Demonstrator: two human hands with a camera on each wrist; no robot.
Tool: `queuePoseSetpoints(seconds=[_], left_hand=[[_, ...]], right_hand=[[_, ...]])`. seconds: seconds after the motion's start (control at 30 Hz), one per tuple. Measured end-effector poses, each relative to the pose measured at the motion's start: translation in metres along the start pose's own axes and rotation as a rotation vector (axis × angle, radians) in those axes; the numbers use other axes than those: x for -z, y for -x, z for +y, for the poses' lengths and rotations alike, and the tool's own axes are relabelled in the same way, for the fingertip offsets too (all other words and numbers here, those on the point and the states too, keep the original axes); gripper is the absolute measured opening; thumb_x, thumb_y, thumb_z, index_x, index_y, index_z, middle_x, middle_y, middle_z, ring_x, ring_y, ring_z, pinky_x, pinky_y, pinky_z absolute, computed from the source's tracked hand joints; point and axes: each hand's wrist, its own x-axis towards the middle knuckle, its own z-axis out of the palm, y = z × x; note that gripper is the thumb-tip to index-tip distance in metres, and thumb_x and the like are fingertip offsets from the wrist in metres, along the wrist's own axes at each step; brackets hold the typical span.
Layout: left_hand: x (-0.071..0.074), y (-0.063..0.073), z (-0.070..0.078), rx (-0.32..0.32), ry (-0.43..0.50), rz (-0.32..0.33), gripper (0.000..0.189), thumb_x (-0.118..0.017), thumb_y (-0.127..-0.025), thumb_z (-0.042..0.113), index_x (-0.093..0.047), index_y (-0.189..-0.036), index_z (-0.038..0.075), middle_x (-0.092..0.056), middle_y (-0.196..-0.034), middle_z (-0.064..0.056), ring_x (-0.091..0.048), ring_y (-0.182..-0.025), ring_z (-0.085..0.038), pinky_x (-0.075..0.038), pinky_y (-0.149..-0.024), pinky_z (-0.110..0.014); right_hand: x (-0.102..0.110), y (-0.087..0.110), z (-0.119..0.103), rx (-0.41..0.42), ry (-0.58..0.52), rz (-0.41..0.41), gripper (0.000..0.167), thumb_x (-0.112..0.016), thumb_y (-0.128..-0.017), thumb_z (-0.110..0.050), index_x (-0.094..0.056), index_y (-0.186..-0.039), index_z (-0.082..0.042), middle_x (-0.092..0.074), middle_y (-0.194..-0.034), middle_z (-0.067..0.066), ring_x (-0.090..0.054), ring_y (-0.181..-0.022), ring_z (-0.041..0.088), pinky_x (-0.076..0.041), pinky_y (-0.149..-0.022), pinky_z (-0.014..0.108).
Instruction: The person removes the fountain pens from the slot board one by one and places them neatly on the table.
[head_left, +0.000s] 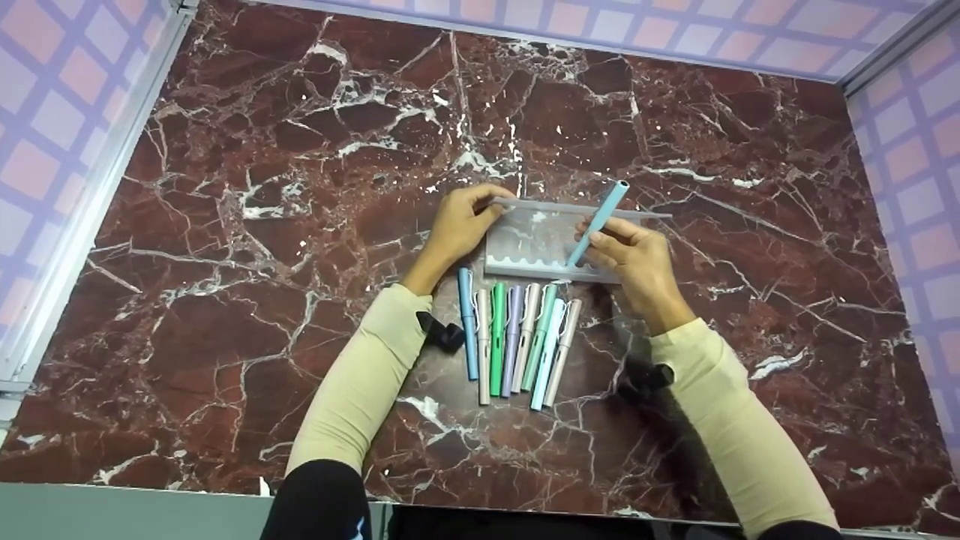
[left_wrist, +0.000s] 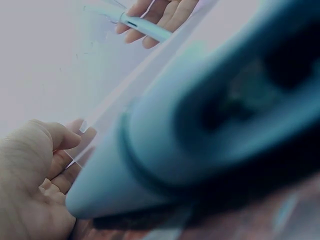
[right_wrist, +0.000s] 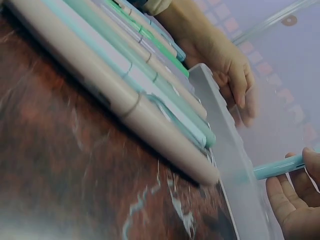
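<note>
A clear plastic pen case with a scalloped holder strip stands behind a row of pens, its transparent lid raised. My left hand pinches the lid's left corner between thumb and fingers. In my right hand is a light blue pen, tilted, its lower end at the scalloped strip near the case's right side. Several capped pens lie side by side in front of the case, among them a blue one, a green one and a purple one. A blurred pen fills the left wrist view.
Dark red marbled tabletop surrounds the case and pens. Checked panels with metal edges stand along the left, back and right. Each wrist carries a black camera mount close to the pen row.
</note>
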Motion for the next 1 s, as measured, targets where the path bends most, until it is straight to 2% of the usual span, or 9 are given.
queuePoseSetpoints(seconds=[0.27,0.47,0.57,0.77,1.0], left_hand=[[-0.001,0.000,0.000,0.001,0.010,0.001,0.014,-0.070,-0.095,0.019,-0.076,-0.105,0.012,-0.076,-0.103,-0.005,-0.066,-0.092,-0.016,-0.053,-0.087,-0.027],[0.000,0.000,-0.001,-0.046,-0.002,0.007,0.016,-0.071,-0.094,0.020,-0.076,-0.105,0.010,-0.076,-0.103,-0.006,-0.066,-0.093,-0.017,-0.052,-0.088,-0.028],[0.000,0.000,0.000,-0.033,-0.012,0.002,0.017,-0.071,-0.094,0.022,-0.076,-0.105,0.011,-0.076,-0.103,-0.006,-0.066,-0.093,-0.016,-0.052,-0.088,-0.027],[0.000,0.000,0.000,-0.009,-0.020,-0.003,0.018,-0.070,-0.094,0.024,-0.076,-0.106,0.012,-0.075,-0.106,-0.006,-0.066,-0.097,-0.017,-0.052,-0.091,-0.028],[-0.001,0.000,0.001,-0.002,-0.015,0.001,0.015,-0.071,-0.094,0.019,-0.075,-0.106,0.012,-0.075,-0.109,-0.005,-0.067,-0.099,-0.017,-0.052,-0.093,-0.029]], right_hand=[[0.018,0.002,0.001,0.031,-0.054,0.007,0.047,-0.064,-0.092,0.007,-0.047,-0.134,0.019,-0.076,-0.106,0.011,-0.073,-0.102,0.026,-0.057,-0.093,0.036],[0.028,0.005,0.000,0.063,-0.066,0.005,0.035,-0.064,-0.092,0.007,-0.059,-0.126,0.013,-0.076,-0.103,0.010,-0.073,-0.101,0.026,-0.058,-0.092,0.036],[0.034,0.006,-0.001,0.056,-0.088,0.009,0.031,-0.064,-0.092,0.007,-0.062,-0.123,0.010,-0.077,-0.102,0.010,-0.074,-0.098,0.025,-0.058,-0.092,0.035],[0.044,0.007,-0.003,0.071,-0.126,0.013,0.039,-0.064,-0.092,0.008,-0.055,-0.128,0.016,-0.076,-0.104,0.014,-0.073,-0.102,0.026,-0.057,-0.092,0.037],[0.057,0.009,-0.003,0.099,-0.167,0.026,0.036,-0.064,-0.092,0.009,-0.059,-0.127,0.014,-0.075,-0.106,0.015,-0.073,-0.103,0.025,-0.057,-0.092,0.036]])
